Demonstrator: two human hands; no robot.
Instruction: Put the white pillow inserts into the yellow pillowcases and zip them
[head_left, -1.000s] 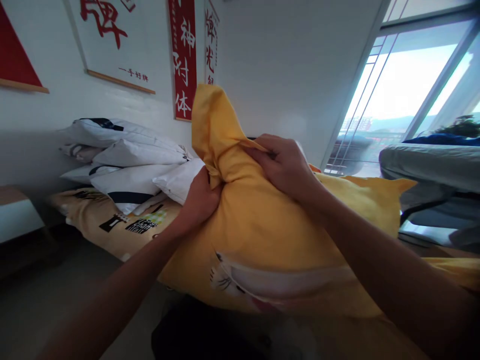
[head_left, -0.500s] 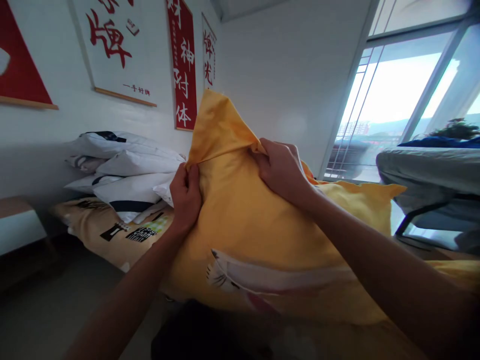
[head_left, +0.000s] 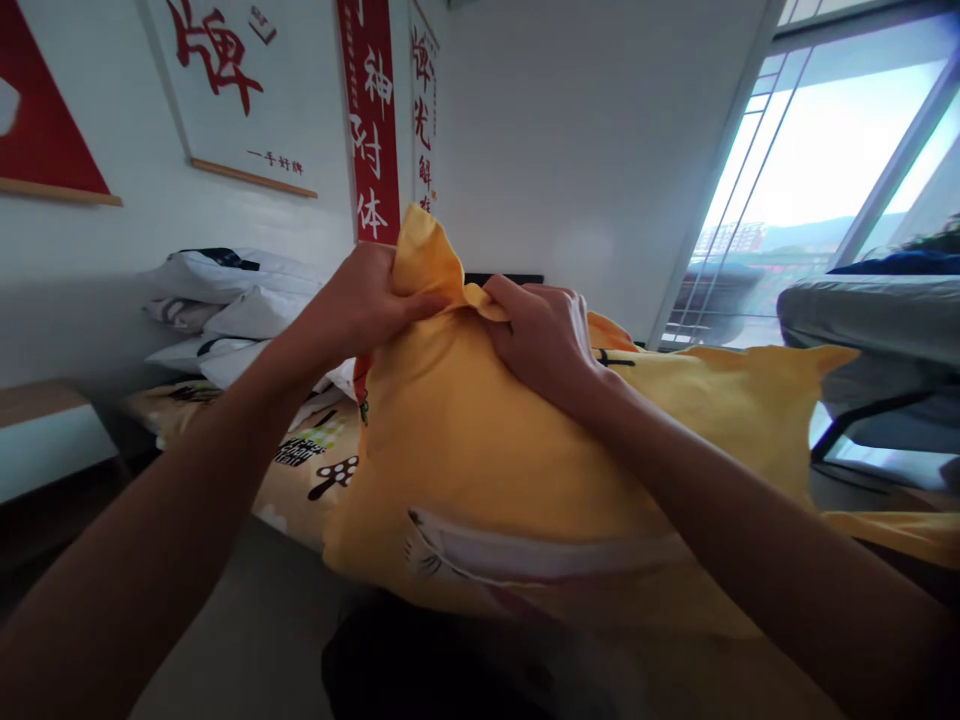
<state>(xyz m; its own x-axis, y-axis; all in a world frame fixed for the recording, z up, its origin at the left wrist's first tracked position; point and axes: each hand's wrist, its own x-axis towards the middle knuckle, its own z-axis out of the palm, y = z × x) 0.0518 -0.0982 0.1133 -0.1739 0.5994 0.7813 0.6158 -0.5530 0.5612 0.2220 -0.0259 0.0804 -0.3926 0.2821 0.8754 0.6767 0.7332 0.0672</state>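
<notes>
A yellow pillowcase (head_left: pixel 465 430), filled out as if with a pillow and printed with a white cartoon animal near its lower part, is held up in front of me. My left hand (head_left: pixel 386 295) grips its upper edge, thumb pointing inward along the gathered cloth. My right hand (head_left: pixel 544 335) pinches the same edge just to the right, fingers closed on the fabric. Between and above the hands a loose yellow corner sticks up. What lies inside the case is hidden.
White pillows (head_left: pixel 259 315) are stacked at the left on a bed with a beige printed cover (head_left: pixel 300 500). A bedside table (head_left: pixel 56 440) stands far left. Scrolls (head_left: pixel 371 130) hang on the wall. At the right are a window (head_left: pixel 795 170) and a grey padded item (head_left: pixel 870 320).
My left hand has moved up and right, closer to the right hand, and has changed its hold on the edge. The standing corner is now narrower and more bunched.
</notes>
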